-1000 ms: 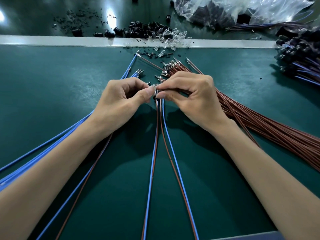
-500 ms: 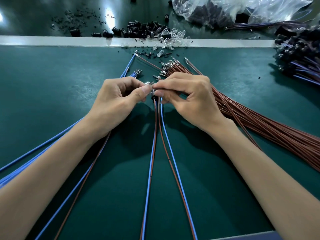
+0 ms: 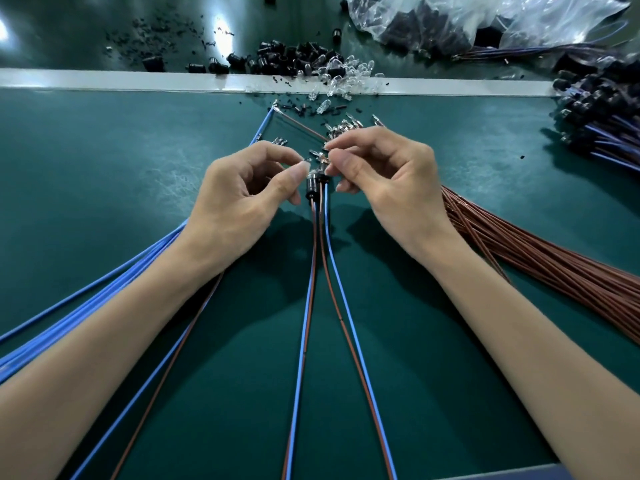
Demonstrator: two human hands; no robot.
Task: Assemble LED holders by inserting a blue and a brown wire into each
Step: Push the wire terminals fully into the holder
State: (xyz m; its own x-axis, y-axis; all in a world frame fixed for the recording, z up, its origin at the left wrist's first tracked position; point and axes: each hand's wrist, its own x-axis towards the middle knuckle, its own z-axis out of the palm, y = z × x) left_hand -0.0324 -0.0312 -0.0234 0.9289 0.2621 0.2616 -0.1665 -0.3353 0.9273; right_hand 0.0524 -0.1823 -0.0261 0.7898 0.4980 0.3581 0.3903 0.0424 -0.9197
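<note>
A small black LED holder (image 3: 310, 186) is pinched between the thumb and forefinger of the left hand (image 3: 239, 206), the other fingers being loosely curled. Just beside it, a second black holder (image 3: 323, 178) and the metal terminals above it are gripped by the thumb and fingertips of the right hand (image 3: 391, 188), which is partly closed. Both holders are held raised above the green mat (image 3: 104, 188), between the two hands. A blue wire (image 3: 341, 292) and a brown wire (image 3: 313, 271) are seen hanging from the holders toward the viewer. A bundle of brown wires (image 3: 554, 271) is laid out to the right, blue wires (image 3: 86, 292) to the left. Loose black holders (image 3: 277, 58) and clear LEDs (image 3: 343, 76) are scattered by the white strip (image 3: 104, 79) beyond. Finished assemblies (image 3: 599, 112) are piled at far right.
</note>
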